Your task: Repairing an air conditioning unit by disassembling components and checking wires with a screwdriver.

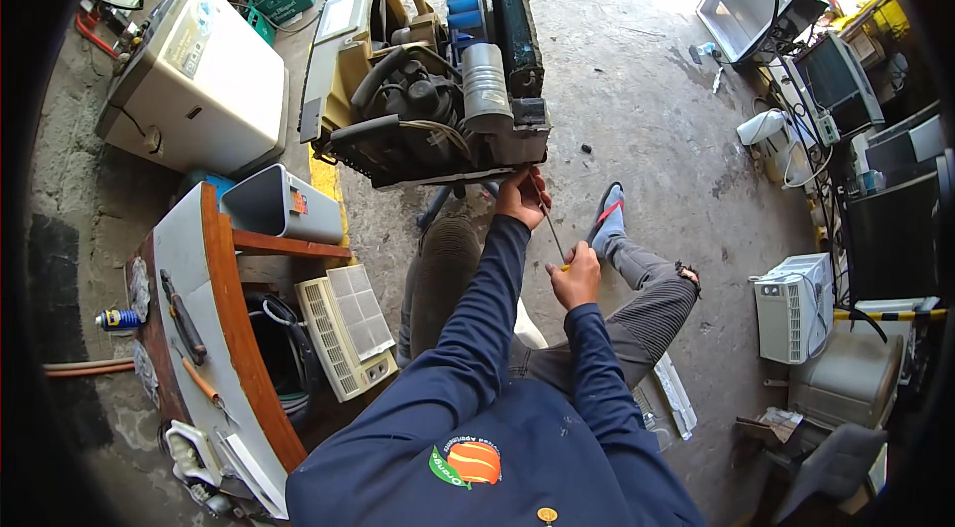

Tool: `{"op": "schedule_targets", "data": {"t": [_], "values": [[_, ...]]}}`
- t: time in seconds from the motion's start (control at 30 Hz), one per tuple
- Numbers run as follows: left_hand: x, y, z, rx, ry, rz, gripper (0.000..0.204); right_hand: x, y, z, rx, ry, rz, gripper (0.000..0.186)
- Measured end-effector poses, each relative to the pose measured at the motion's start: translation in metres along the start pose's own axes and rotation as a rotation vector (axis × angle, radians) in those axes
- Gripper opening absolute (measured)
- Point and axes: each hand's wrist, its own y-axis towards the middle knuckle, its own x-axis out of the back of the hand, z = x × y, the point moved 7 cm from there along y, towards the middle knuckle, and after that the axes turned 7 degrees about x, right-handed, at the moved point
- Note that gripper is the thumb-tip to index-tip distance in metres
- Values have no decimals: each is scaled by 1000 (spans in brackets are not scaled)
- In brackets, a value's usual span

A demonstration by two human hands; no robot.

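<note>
My right hand (pixel 576 276) is closed round the yellow handle of a screwdriver (pixel 553 235). Its thin metal shaft slants up and left to my left hand (pixel 522 199). The fingers of that hand are curled about the upper end of the shaft, right under the bottom edge of an opened window air conditioner (pixel 485 89). The shaft's tip is hidden there. Raised in front of me, the unit shows its dark compressor (pixel 413 94), a silver cylinder, a blue part and a dark coil (pixel 517 34) at its right side.
A wooden-edged bench (pixel 224 288) with pliers (pixel 184 320) stands at my left, near a grey bin (pixel 274 201) and a white appliance (pixel 204 69). A beige front panel (pixel 343 333) leans by my leg. Old appliances and a small air conditioner (pixel 794 308) line the right side.
</note>
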Motion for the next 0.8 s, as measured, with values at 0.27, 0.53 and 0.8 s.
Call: {"op": "schedule_targets", "data": {"t": [0.27, 0.53, 0.8], "values": [[-3, 1, 0, 14, -14, 19, 12, -13, 8, -7, -245, 477, 133, 24], [4, 3, 0, -5, -41, 10, 10, 4, 12, 20, 2, 41, -68, 16], [14, 8, 8, -27, 41, -8, 12, -10, 5, 13, 57, 209, -50, 10]]}}
